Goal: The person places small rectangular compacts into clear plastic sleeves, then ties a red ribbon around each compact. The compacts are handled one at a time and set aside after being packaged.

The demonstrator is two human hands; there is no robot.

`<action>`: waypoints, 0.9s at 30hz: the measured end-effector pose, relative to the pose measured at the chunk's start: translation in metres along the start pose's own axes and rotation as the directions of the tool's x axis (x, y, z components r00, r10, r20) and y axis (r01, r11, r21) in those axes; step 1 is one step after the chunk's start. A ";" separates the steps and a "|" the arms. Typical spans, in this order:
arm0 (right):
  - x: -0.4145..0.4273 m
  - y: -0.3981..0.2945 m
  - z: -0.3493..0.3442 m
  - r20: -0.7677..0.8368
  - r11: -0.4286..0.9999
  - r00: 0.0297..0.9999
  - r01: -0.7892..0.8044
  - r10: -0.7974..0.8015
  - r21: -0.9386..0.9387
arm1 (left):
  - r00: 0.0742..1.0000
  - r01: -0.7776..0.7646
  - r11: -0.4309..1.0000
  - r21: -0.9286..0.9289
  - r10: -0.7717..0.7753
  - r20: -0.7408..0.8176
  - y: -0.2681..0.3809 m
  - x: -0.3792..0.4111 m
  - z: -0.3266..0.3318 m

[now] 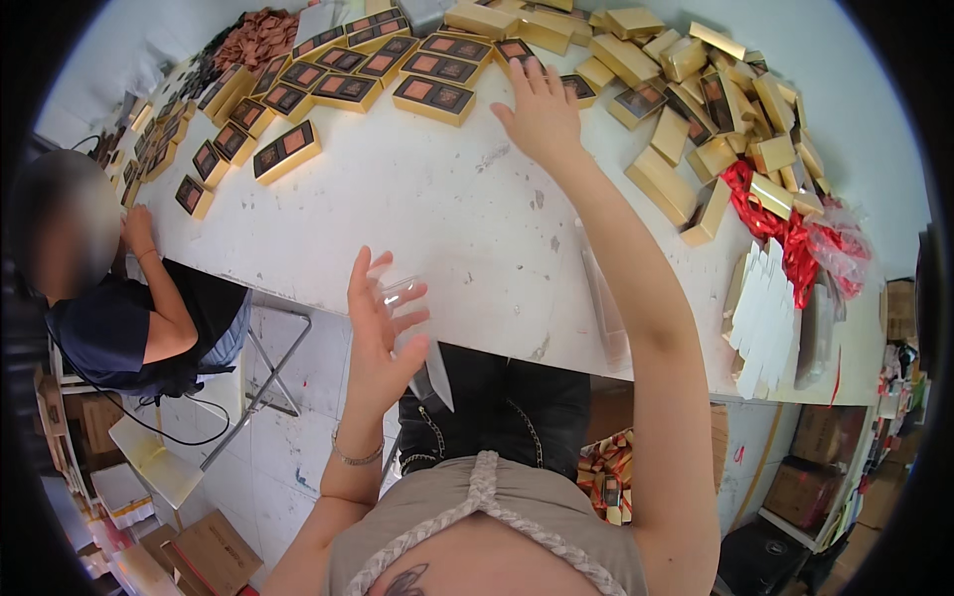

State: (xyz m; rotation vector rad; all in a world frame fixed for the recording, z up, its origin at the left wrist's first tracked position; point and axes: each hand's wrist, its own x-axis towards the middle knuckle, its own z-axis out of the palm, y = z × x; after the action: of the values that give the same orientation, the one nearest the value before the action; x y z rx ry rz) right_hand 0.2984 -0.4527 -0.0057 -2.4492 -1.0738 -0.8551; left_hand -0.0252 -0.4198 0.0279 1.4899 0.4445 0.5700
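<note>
My left hand, palm up over the table's front edge, holds a clear plastic box or sleeve between thumb and fingers. My right hand reaches to the back of the white table, its fingertips over a small gold box with a dark top; whether they grip it cannot be told. Just right of that hand stands another gold box. To its left lie several gold boxes with dark and reddish-brown panels. Beside my right forearm is a flat clear plastic piece.
Gold boxes are heaped at the right, near red ribbon and a stack of white strips. Reddish-brown pieces lie at the back left. A person sits at the left by a folding chair.
</note>
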 end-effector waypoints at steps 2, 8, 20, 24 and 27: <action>-0.008 0.007 0.024 0.201 0.998 0.977 -0.070 0.067 0.007 | 1.000 -0.014 0.999 -0.052 0.015 0.006 -0.009 -0.002 -0.013; -0.063 0.006 -0.018 0.272 0.935 0.962 -0.073 -0.027 0.348 | 0.991 0.130 0.791 -0.598 -0.127 0.048 -0.016 0.013 -0.038; -0.078 -0.008 -0.069 0.258 0.925 0.916 0.223 -0.307 0.306 | 0.992 0.013 0.141 -0.990 -0.127 -0.005 -0.022 0.122 -0.030; -0.083 0.001 -0.056 0.229 0.816 0.881 0.246 -0.413 0.524 | 0.977 -0.054 0.122 -0.991 -0.197 -0.078 -0.031 0.131 -0.025; -0.099 -0.025 -0.091 0.293 0.702 0.828 0.161 -0.479 0.693 | 0.969 -0.115 0.203 -0.972 -0.191 -0.155 -0.028 0.129 -0.027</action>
State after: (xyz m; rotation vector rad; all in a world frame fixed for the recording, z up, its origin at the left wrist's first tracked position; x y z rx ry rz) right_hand 0.1913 -0.5375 0.0016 -1.8930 -1.6776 0.0819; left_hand 0.0631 -0.3204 0.0080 0.0934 0.1854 0.7869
